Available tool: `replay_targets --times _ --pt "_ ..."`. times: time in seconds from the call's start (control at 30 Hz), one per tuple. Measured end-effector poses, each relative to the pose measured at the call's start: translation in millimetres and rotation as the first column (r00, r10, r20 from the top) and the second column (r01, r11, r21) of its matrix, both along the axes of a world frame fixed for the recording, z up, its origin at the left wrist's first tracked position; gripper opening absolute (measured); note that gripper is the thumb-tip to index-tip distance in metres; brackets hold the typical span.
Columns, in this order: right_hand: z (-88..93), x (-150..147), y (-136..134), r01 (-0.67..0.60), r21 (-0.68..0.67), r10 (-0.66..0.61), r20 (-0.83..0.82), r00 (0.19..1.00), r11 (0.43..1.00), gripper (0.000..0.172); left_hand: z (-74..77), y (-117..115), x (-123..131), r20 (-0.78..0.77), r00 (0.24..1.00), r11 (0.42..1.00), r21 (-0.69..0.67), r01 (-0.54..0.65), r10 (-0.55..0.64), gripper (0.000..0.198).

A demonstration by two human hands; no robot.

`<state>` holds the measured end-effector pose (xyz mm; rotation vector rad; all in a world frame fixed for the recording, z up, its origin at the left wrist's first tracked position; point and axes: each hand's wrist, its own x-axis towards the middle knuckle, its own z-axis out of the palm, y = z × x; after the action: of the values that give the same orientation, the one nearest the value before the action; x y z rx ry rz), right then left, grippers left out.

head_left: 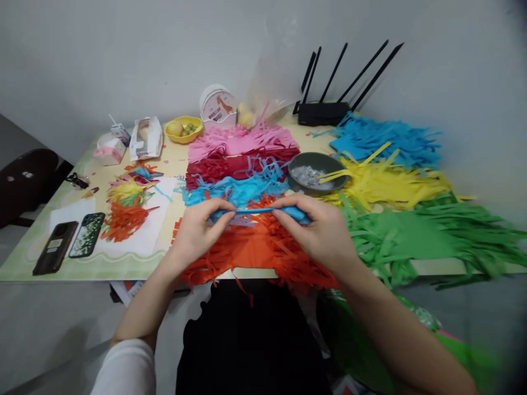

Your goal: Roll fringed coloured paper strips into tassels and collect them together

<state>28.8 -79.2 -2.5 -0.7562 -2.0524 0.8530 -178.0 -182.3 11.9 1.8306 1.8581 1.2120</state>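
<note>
A blue strip of fringed paper (254,211), rolled or twisted thin, is stretched between my two hands. My left hand (205,226) pinches one end between thumb and fingers, with more blue paper tucked in the grip. On the other end, my right hand (312,227) has the same kind of pinch. Both hands are above a fringed orange sheet (251,249) at the table's near edge. Just beyond lie a light blue fringed sheet (234,189), a dark red one (230,171) and a pink one (242,141). A dark bowl (343,180) with clear bits stands behind my right hand.
Yellow (391,181), green (420,233) and blue fringed sheets (382,140) cover the right side. A black router (323,113) stands at the back. To the left are finished-looking tassels (125,219), two phones (55,247), a yellow dish (171,137) and a package (154,148).
</note>
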Motion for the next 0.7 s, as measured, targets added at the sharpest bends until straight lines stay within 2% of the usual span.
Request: replay_targets --times 0.07,0.13,0.23,0.33,0.43,0.53,0.6,0.7 --pt "-1.5 0 1 -0.004 -0.108 0.000 -0.038 0.999 0.994 0.006 0.7 0 0 0.089 0.996 1.000 -0.015 0.003 -0.001 0.011" --pt "-2.4 0 2 -0.061 -0.272 0.031 -0.112 0.993 0.960 0.011 1.5 0 0 0.280 0.959 0.999 -0.031 0.044 -0.033 0.014" --pt "-3.1 -2 2 -0.161 -0.421 0.065 -0.233 0.970 0.893 0.015 0.6 1 0 0.553 0.830 0.990 -0.057 0.128 -0.076 0.016" --pt "-5.0 -3 3 -0.210 -0.475 0.054 -0.320 0.946 0.854 0.014 -3.5 2 -2 0.676 0.733 0.984 -0.071 0.162 -0.072 0.018" --pt "-8.3 -5 5 -0.259 -0.511 0.058 -0.375 0.925 0.820 0.012 -8.3 4 -4 0.732 0.677 0.983 -0.056 0.175 -0.078 0.016" --pt "-11.0 -7 9 -0.288 -0.521 0.068 -0.401 0.914 0.804 0.010 -12.0 7 -4 0.742 0.665 0.984 -0.036 0.175 -0.091 0.012" --pt "-12.0 -9 10 -0.297 -0.534 0.066 -0.408 0.911 0.792 0.008 -14.1 7 -4 0.719 0.686 0.985 -0.011 0.172 -0.112 0.011" --pt "-12.7 -9 10 -0.308 -0.553 0.064 -0.415 0.907 0.775 0.008 -15.4 3 -4 0.638 0.755 0.985 0.031 0.167 -0.148 0.018"
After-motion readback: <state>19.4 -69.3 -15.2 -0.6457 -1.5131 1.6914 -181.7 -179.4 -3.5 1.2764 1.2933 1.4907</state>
